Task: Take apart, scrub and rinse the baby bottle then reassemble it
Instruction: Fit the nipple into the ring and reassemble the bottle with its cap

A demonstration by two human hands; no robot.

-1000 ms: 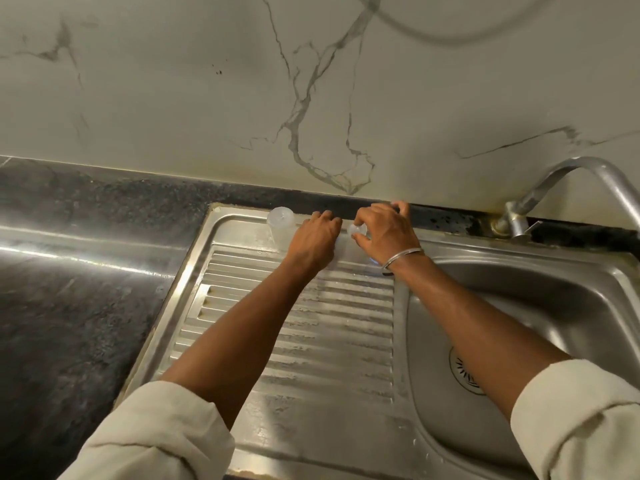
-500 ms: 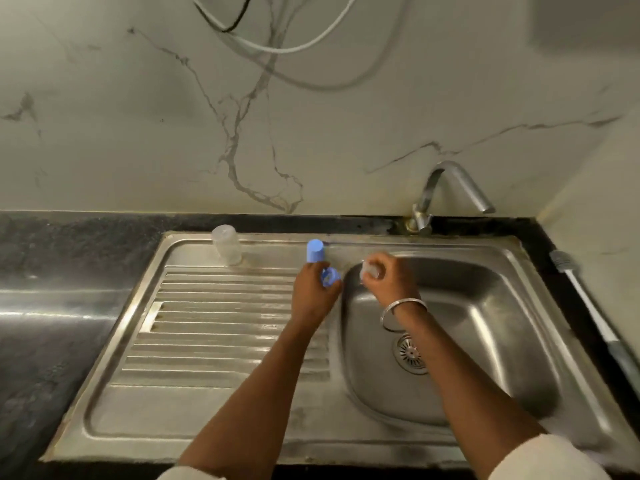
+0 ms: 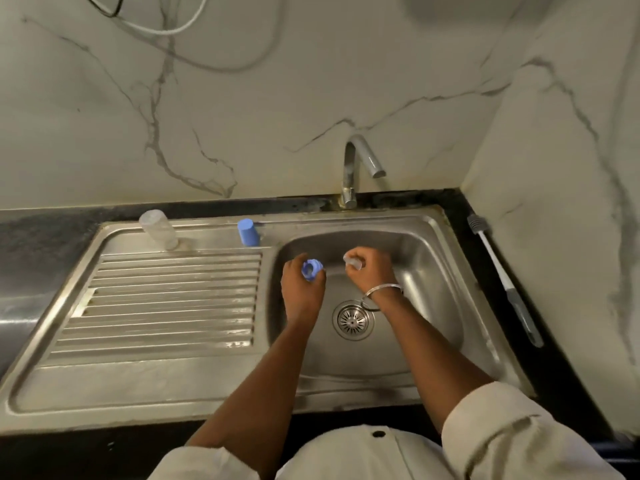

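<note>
Taken apart already: blue plastic screw ring [image 3: 311, 270] gripped in curled fingers of the left hand [image 3: 303, 289], clear soft teat [image 3: 351, 263] pinched in fingers of the right hand [image 3: 372, 273], clear plastic bottle body [image 3: 158, 230] and blue cap [image 3: 248, 232] upended beyond and left of those fingers, scrubbing, rinsing, reassembly seemingly yet to do.

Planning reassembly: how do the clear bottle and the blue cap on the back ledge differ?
The bottle is clear and taller; the cap is solid blue and shorter. The bottle stands at the drainboard's far left, the cap beside the basin. Both stand on the sink ledge, unheld.
</note>
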